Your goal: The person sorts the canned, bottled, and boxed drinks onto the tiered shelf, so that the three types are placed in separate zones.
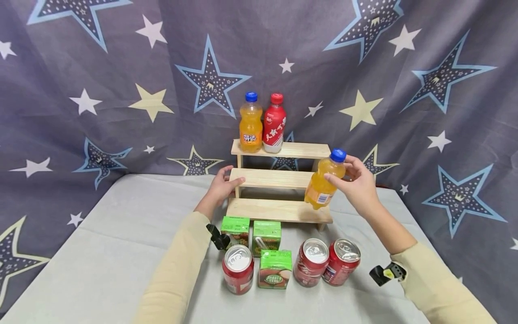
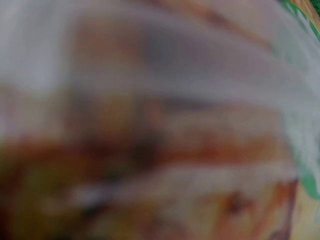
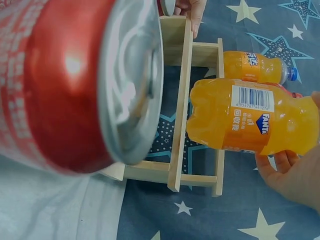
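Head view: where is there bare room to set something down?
Bare: the top tier right of the red-capped bottle; the middle tier between the left hand and held Fanta bottle; the bottom tier below; the white cloth left of the left sleeve. Crowded: cloth before the shelf, with red cans and cartons.

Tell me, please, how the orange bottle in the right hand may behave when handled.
The orange bottle looks mostly full, so it is probably heavy for its size. Its rounded sides suggest it may roll if laid down. The narrowed waist probably helps against slipping.
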`<act>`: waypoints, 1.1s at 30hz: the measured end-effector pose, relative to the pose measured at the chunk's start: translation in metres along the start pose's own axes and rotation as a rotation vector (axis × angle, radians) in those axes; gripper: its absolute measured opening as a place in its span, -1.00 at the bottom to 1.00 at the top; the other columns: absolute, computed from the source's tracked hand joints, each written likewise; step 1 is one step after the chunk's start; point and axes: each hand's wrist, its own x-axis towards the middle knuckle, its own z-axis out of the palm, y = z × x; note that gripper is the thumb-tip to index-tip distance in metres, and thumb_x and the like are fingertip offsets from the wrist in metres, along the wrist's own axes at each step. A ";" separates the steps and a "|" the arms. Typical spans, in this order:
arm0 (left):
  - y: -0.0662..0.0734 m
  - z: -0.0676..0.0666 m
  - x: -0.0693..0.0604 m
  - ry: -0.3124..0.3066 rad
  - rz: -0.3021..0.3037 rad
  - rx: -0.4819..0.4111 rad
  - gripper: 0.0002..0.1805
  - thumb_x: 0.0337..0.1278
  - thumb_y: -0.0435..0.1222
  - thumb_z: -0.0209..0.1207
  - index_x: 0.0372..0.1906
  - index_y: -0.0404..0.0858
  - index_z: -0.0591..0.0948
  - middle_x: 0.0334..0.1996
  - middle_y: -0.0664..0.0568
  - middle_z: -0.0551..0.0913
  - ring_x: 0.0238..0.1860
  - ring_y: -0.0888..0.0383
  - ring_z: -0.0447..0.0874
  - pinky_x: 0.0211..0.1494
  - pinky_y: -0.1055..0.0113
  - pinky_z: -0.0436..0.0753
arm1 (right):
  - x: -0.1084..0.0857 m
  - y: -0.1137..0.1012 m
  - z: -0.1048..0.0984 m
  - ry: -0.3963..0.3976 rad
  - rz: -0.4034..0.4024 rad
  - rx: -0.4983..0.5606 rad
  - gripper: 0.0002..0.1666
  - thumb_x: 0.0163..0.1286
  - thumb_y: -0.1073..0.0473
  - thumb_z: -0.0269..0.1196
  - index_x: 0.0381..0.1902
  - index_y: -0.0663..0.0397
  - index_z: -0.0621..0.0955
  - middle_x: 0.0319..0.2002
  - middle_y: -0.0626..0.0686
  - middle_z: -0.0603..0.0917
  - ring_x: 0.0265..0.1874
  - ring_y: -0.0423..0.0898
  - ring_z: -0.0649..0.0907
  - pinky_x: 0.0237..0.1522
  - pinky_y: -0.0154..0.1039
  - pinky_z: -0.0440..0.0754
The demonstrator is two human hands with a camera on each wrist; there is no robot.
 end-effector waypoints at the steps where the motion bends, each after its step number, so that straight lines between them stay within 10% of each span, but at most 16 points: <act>1: 0.000 0.000 0.000 0.003 -0.002 -0.001 -0.18 0.13 -0.25 0.24 0.43 -0.06 0.07 0.23 -0.26 0.33 0.17 -0.24 0.46 0.13 -0.06 0.54 | 0.001 0.000 0.000 0.000 0.002 -0.005 -0.35 0.20 -0.01 0.33 0.20 0.02 0.41 -0.04 0.00 0.59 -0.16 -0.34 0.58 -0.13 -0.55 0.55; 33: -0.001 0.001 -0.002 0.000 0.005 -0.002 -0.18 0.15 -0.25 0.23 0.44 -0.06 0.05 0.24 -0.28 0.31 0.19 -0.26 0.43 0.16 -0.09 0.51 | 0.054 -0.028 0.006 0.069 0.024 0.077 -0.30 0.17 -0.09 0.33 0.24 -0.07 0.39 0.07 0.11 0.54 0.05 -0.06 0.55 0.23 -0.06 0.48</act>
